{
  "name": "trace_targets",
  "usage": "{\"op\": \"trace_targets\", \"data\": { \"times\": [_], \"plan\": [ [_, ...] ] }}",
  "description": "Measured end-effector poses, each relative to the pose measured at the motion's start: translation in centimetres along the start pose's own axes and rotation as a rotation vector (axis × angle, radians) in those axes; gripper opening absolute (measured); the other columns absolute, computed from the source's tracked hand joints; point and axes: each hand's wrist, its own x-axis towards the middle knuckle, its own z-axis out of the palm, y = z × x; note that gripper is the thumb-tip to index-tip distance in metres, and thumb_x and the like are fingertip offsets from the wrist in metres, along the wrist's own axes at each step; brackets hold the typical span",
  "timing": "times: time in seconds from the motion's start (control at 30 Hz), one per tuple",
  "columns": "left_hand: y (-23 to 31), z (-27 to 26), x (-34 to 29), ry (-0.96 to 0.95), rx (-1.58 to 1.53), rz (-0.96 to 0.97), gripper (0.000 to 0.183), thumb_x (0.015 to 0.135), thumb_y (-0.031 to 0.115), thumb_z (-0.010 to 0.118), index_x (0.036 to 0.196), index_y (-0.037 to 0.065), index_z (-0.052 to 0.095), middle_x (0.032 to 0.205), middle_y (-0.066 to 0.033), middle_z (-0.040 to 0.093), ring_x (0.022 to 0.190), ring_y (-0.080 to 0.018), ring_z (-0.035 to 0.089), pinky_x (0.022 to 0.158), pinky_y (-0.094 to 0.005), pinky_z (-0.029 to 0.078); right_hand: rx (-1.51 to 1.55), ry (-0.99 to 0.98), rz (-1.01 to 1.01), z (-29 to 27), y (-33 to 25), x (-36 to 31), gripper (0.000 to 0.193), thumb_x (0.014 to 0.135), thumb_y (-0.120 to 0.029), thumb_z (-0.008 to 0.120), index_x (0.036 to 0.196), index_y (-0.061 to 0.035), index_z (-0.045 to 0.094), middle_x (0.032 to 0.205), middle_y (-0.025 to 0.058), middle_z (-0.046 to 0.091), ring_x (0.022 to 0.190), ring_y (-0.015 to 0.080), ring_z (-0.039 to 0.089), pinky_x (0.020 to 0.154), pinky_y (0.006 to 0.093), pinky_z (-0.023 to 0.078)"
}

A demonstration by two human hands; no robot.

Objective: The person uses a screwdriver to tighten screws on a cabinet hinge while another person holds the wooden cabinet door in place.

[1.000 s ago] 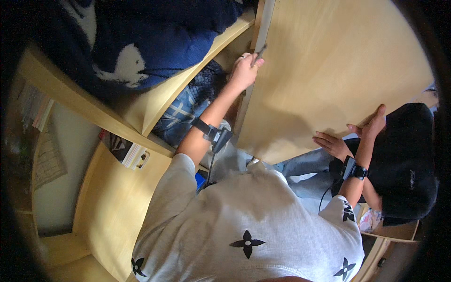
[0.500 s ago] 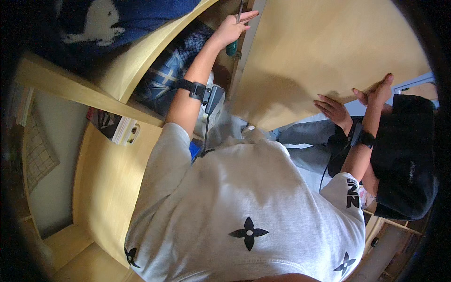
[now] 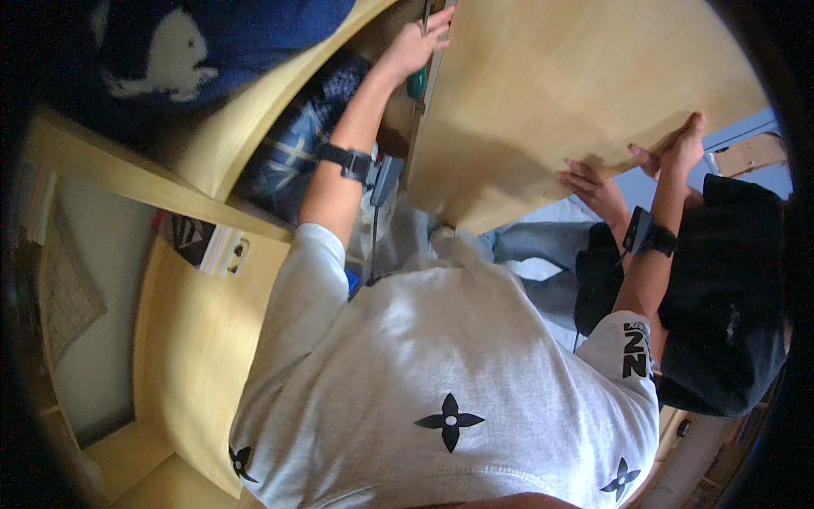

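Note:
My left hand (image 3: 415,44) is at the far end of a wardrobe opening, closed around a screwdriver with a green handle (image 3: 415,83); its thin shaft points away from me. The fingertips of that hand reach to the near edge of a large pale wooden door panel (image 3: 543,93). On the right, my right hand (image 3: 683,151) grips the panel's edge, thumb apart from the fingers. Another person's hand (image 3: 598,191) presses on the panel next to mine. Part of the screwdriver is hidden by my left hand.
A person in a black top (image 3: 721,288) stands close at the right. Folded checked and blue fabric (image 3: 292,153) lies inside the opening. At upper left hangs blue cloth (image 3: 246,42) with a white animal shape. Wooden shelving (image 3: 203,339) with books (image 3: 222,246) stands left.
My left hand and the screwdriver have shifted slightly left and away, along with the panel's edge. My right hand keeps its grip. The other person's hand has moved slightly left.

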Motion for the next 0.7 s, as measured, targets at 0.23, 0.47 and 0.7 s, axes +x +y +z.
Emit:
{"op": "trace_targets", "data": {
  "times": [0.23,0.47,0.7],
  "plan": [
    [-2.6,2.1,-4.1,0.081,0.129,-0.225,0.049,0.092,0.007,0.039,0.14,0.007,0.029,0.141,-0.0065,0.035,0.128,-0.018,0.036,0.102,-0.033,0.034,0.113,-0.12,0.061,-2.0,6.2,-1.1,0.063,0.079,-0.054,0.059,0.1,0.0058,0.056,0.088,0.0133,0.06,0.073,0.0228,0.055,0.064,0.038,0.047],
    [-1.4,1.2,-3.8,0.031,0.056,-0.152,0.055,0.085,0.011,0.05,0.137,0.003,0.033,0.14,-0.0113,0.036,0.126,-0.0252,0.039,0.103,-0.0355,0.036,0.091,-0.221,0.036,-2.8,4.8,-0.2,0.062,0.081,-0.052,0.059,0.104,0.0053,0.056,0.091,0.0106,0.06,0.08,0.0191,0.053,0.071,0.0353,0.045],
    [0.1,1.2,-4.0,0.066,0.008,-0.225,0.052,0.082,-0.005,0.041,0.134,-0.003,0.035,0.139,-0.0148,0.036,0.127,-0.0267,0.038,0.104,-0.0363,0.034,0.132,-0.246,-0.067,-2.0,4.6,0.4,0.061,0.083,-0.05,0.055,0.102,0.0074,0.056,0.092,0.0103,0.062,0.079,0.0181,0.056,0.071,0.0346,0.046]
  ]
}}
